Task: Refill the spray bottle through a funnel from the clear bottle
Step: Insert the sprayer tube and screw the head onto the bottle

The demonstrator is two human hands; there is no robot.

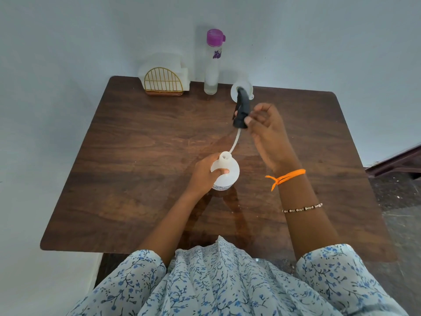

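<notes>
While two hands [205, 173] [265, 128] work, two bottles [225, 171] [213, 62], one funnel [234, 91] show

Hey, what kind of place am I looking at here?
Probably a room in a home: a small wooden table pushed against a plain pale wall, with a gold wire napkin holder and a purple-capped clear bottle at the back.

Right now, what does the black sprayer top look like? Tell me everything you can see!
The black sprayer top looks like dark plastic, with a thin pale tube hanging from its bottom. It is off the white spray bottle, lifted above the table and tilted. The right hand pinches it near its lower collar. The tube's lower end reaches down beside the bottle's open neck. Its nozzle end sits in front of the white funnel behind it.
</notes>
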